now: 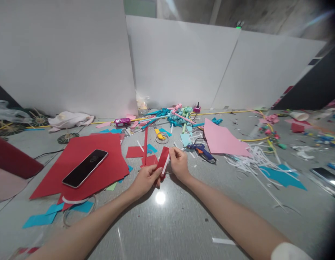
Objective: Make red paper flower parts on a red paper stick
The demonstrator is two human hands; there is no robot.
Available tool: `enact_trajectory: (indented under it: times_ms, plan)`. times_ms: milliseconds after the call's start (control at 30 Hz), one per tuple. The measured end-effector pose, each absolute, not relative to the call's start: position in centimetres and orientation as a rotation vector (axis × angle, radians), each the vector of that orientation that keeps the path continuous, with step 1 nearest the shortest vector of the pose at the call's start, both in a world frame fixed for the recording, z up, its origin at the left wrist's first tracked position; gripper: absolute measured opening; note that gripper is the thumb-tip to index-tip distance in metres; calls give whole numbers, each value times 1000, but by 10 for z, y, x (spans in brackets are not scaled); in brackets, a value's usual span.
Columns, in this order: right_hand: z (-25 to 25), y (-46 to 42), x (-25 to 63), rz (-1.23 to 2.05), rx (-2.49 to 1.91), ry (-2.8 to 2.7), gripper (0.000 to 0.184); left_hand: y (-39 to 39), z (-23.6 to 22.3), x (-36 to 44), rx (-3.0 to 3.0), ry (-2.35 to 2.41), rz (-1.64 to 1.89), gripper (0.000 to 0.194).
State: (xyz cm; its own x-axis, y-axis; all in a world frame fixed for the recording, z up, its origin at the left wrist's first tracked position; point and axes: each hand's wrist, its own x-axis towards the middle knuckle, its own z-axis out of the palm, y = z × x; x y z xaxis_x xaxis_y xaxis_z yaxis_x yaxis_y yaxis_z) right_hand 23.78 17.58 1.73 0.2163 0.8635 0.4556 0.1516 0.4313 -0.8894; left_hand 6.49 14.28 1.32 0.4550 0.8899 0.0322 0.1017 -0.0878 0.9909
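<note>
My left hand [146, 179] and my right hand [179, 163] both pinch a small red paper strip [163, 160] over the grey table [170, 220]. The strip is tilted, with a white band along one edge. My left fingers close on its lower end and my right fingers on its upper right side. Just behind it lie more red paper pieces [142, 151] and a long thin red strip [145, 142].
A phone [85, 168] rests on large red sheets [83, 164] at left. A blue glue gun [201, 150], a pink sheet [223, 141] and white paper shreds [254, 155] lie at right. Coloured paper scraps and rolled paper flowers [178, 115] crowd the back by white partition boards [181, 61].
</note>
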Motion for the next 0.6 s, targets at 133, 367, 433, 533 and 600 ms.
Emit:
enact_trajectory:
  times_ms: [133, 367, 433, 533, 600]
  plan:
    - [16, 173, 236, 704, -1043, -1365, 52, 139, 18, 66, 1339, 961, 995, 46]
    - [21, 165, 234, 771, -897, -1862, 36, 144, 19, 65, 1279, 1004, 1158, 49]
    - [22, 164, 234, 751, -870, -1917, 30, 144, 19, 65, 1282, 999, 1159, 47]
    - [22, 164, 233, 705, -864, -1934, 27, 143, 19, 65, 1282, 974, 1163, 42]
    - [22, 164, 233, 676, -873, -1931, 27, 143, 20, 65, 1289, 959, 1164, 40]
